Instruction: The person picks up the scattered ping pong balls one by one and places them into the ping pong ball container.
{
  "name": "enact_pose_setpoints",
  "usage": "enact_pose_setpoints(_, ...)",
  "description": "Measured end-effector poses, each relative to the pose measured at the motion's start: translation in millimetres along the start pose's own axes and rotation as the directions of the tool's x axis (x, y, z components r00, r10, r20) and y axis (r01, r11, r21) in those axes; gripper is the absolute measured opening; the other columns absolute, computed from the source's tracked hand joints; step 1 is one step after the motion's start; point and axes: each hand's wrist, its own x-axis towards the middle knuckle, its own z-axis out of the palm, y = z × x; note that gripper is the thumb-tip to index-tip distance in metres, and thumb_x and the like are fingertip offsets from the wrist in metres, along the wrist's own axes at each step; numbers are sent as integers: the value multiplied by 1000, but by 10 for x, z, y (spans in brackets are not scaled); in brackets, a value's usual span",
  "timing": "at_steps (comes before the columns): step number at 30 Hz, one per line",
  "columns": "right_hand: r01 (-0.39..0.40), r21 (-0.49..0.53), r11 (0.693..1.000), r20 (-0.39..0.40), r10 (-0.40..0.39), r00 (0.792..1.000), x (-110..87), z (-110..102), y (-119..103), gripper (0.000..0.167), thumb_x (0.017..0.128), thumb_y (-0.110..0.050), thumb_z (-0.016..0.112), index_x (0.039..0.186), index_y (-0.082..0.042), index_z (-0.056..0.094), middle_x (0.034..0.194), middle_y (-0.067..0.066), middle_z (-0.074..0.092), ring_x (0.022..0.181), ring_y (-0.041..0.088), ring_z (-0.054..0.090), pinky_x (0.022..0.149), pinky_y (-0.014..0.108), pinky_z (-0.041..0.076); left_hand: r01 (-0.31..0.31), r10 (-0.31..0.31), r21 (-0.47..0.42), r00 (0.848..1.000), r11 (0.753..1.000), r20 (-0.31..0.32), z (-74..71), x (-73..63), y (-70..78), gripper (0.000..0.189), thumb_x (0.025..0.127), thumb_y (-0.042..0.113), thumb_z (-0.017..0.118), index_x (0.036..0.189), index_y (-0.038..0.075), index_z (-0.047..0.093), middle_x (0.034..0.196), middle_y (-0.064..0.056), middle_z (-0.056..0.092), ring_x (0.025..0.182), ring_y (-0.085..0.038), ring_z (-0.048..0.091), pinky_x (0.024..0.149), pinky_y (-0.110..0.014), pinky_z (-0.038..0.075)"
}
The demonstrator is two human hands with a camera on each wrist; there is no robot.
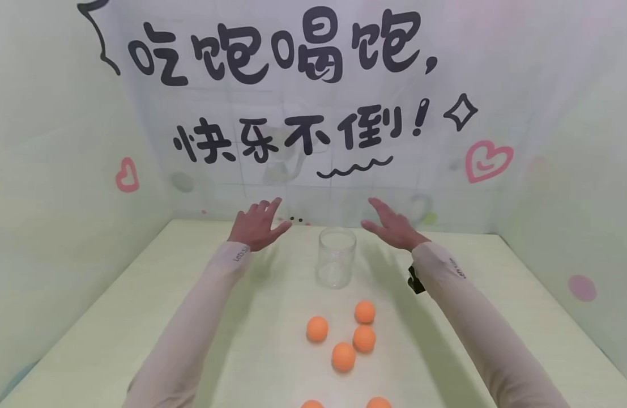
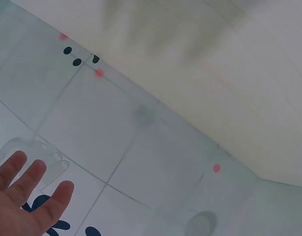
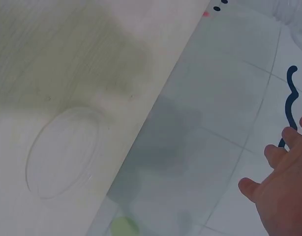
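Both hands are raised above the far part of the table, on either side of a clear glass cup (image 1: 336, 258). My left hand (image 1: 256, 224) is left of the cup with its thumb and fingers spread. On the other side, my right hand (image 1: 393, 225) has its thumb apart from its extended fingers. Neither hand touches the cup or holds anything. Nearer to me lie several orange balls (image 1: 343, 357), like table tennis balls; two are cut off by the bottom edge. The left wrist view shows spread left fingers (image 2: 55, 206), the right wrist view right fingers (image 3: 276, 157).
A pale table (image 1: 272, 362) meets a white printed back sheet (image 1: 272, 102) with dark lettering. Similar sheets stand at both sides. A black device (image 1: 416, 280) shows at the right wrist. A faint clear oval outline (image 3: 27, 169) appears on the table in the right wrist view.
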Motion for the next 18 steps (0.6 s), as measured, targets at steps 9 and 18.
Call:
enact_pose_setpoints(9,10,157,988,117,-28,993,-10,67,-122,76,96,-47,48,154,-17,10,160,11,10,146,35,12,114,58,15,-51,50,71,999,996,19,-17,-144,51,75,87,67,44,141,14,42,123,-15,58,108,-34,56,89,-59,41)
enact_pose_setpoints(18,73,256,964,174,-120,977,-64,215,-165,77,94,-42,54,153,-14,15,158,11,18,145,35,19,114,55,20,-44,51,-58,992,997,114,102,-367,141,67,91,60,44,136,11,47,123,-14,58,105,-32,58,83,-54,47)
